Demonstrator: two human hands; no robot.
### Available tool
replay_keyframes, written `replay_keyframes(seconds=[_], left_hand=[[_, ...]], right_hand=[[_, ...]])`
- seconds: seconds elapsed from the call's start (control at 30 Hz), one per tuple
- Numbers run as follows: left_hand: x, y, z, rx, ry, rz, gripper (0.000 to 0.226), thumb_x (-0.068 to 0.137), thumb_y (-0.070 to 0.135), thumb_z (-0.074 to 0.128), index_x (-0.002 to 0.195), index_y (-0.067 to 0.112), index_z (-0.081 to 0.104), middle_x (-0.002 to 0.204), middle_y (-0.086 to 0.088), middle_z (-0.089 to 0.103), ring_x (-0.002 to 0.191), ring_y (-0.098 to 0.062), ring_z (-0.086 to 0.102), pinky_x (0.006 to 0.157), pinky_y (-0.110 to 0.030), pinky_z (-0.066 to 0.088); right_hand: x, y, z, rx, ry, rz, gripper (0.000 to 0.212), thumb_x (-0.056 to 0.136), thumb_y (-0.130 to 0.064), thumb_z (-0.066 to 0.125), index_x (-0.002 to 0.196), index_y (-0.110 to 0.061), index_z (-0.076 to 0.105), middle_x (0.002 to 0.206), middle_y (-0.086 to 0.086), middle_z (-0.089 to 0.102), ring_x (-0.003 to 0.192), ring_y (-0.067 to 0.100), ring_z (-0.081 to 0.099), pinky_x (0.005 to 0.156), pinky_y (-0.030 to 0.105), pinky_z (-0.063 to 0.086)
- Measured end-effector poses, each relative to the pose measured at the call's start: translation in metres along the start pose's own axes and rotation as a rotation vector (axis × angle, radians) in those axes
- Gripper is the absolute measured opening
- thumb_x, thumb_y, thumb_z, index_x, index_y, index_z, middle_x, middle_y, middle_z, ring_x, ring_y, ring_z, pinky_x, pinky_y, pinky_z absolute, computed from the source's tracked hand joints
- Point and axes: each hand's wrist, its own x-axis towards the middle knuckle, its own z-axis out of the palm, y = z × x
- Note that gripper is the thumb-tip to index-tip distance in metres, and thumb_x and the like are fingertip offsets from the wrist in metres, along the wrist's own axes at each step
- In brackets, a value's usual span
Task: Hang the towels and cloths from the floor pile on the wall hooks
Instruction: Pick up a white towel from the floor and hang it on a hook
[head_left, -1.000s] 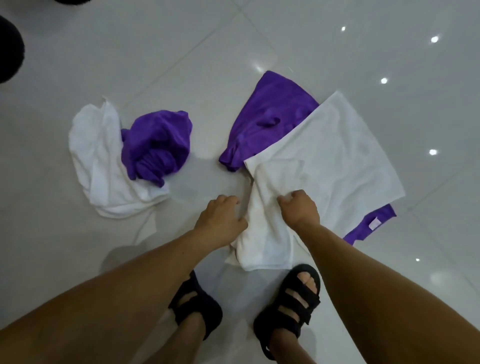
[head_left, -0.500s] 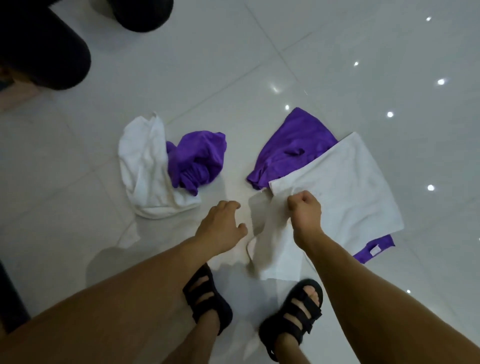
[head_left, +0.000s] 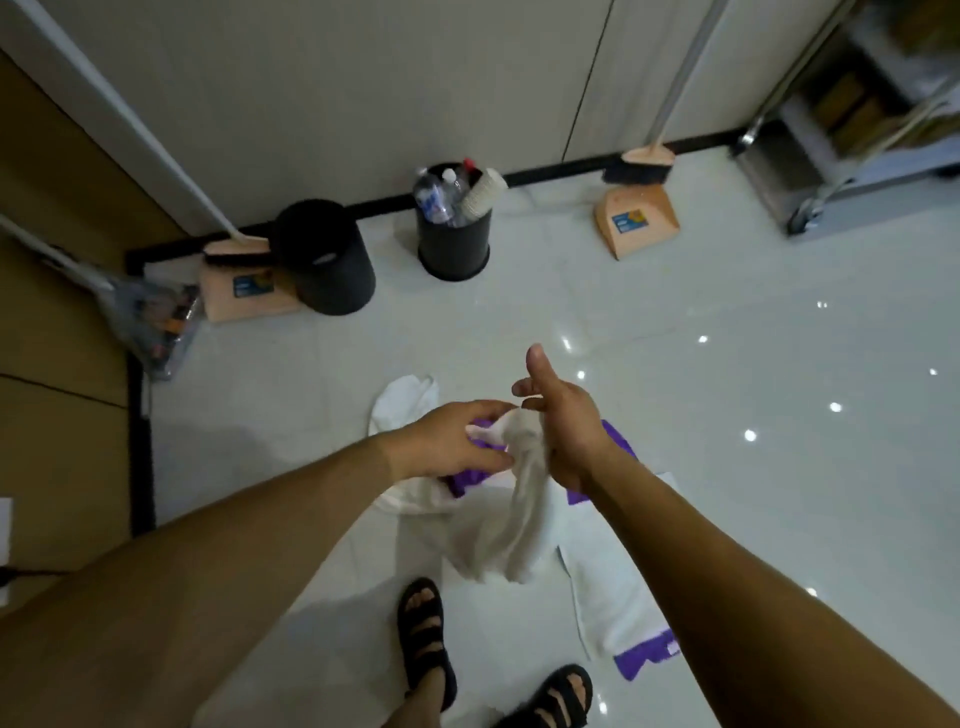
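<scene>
**Right hand (head_left: 569, 431) gripping a white cloth (head_left: 511, 519) above the floor pile**

At the centre of the frame the right hand had the top of the white cloth caught between its lower fingers and palm, with the thumb sticking straight up and the forefinger loose. The left hand (head_left: 447, 441) reached in from the left, fingers above and thumb below the cloth's free corner — whether it was actually pinching, I could not tell through the blur. The cloth hung down from the hands in a loose twist. Its lower end spread out just ahead of the person's black sandals (head_left: 426, 639) at the bottom edge, and I could not make out whether it touched the glossy pale floor (head_left: 727, 493).

The rest of the pile lay on the tiles under and around the hands. A white towel (head_left: 605, 597) was spread flat at lower right, with a purple cloth (head_left: 644, 657) poking out from under its near end. A crumpled purple cloth (head_left: 465, 480) showed just below the left hand, beside a second white cloth (head_left: 402, 402) bunched left of centre and partly hidden by that wrist.

Along the wall (head_left: 363, 78) at the top of the frame stood two bins — a plain black bin (head_left: 332, 270) at upper left and a bottle-filled bin (head_left: 454, 247) near the middle. A peach dustpan (head_left: 636, 221) leaned at upper right, and another dustpan (head_left: 241, 293) sat just left of the plain bin.
</scene>
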Motion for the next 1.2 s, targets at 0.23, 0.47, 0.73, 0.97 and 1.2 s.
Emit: replay_keyframes(seconds=[0.23, 0.47, 0.73, 0.97, 1.2], left_hand=[[-0.096, 0.078, -0.105, -0.091, 0.403, 0.083, 0.021, 0.091, 0.023, 0.053, 0.095, 0.006, 0.065, 0.096, -0.016, 0.067, 0.09, -0.027, 0.061, 0.083, -0.041, 0.049], [-0.176, 0.123, -0.172, -0.125, 0.728, 0.176, 0.025, 0.094, 0.024, 0.051, 0.089, -0.001, 0.054, 0.08, -0.011, 0.052, 0.076, -0.021, 0.051, 0.067, -0.035, 0.04], [-0.276, 0.155, -0.193, -0.319, 0.885, 0.195, 0.058, 0.062, 0.046, 0.085, 0.113, 0.03, 0.061, 0.103, 0.011, 0.071, 0.096, -0.01, 0.067, 0.076, -0.026, 0.057], [-0.346, 0.18, -0.193, -0.474, 1.288, 0.088, 0.033, 0.077, 0.036, 0.076, 0.105, 0.025, 0.063, 0.099, -0.001, 0.072, 0.082, -0.012, 0.069, 0.059, -0.025, 0.055], [-0.446, 0.198, -0.198, -1.066, 1.516, 0.313, 0.058, 0.077, 0.038, 0.075, 0.123, 0.01, 0.054, 0.107, -0.012, 0.07, 0.093, -0.029, 0.068, 0.063, -0.036, 0.057]], right_hand=[[-0.048, -0.141, 0.051, -0.447, -0.153, -0.327, 0.066, 0.048, -0.082, 0.069, 0.086, -0.028, 0.065, 0.087, -0.007, 0.069, 0.078, 0.012, 0.066, 0.056, 0.019, 0.048], [-0.068, -0.237, 0.099, -1.346, -0.301, -0.516, 0.035, 0.081, -0.038, 0.072, 0.104, -0.013, 0.065, 0.103, 0.006, 0.065, 0.089, 0.021, 0.06, 0.075, 0.031, 0.051], [-0.153, -0.322, 0.173, -0.294, -0.592, -0.581, 0.016, 0.086, -0.006, 0.056, 0.095, -0.003, 0.069, 0.092, 0.02, 0.07, 0.08, 0.032, 0.066, 0.072, 0.038, 0.053], [-0.212, -0.35, 0.238, -0.115, -0.981, -0.683, 0.039, 0.08, -0.026, 0.072, 0.114, -0.01, 0.06, 0.099, 0.003, 0.072, 0.087, 0.018, 0.071, 0.063, 0.027, 0.055], [-0.209, -0.273, 0.263, -0.663, -1.294, -0.661, 0.072, 0.06, -0.036, 0.091, 0.123, -0.03, 0.057, 0.113, -0.008, 0.07, 0.103, 0.012, 0.067, 0.083, 0.031, 0.056]])
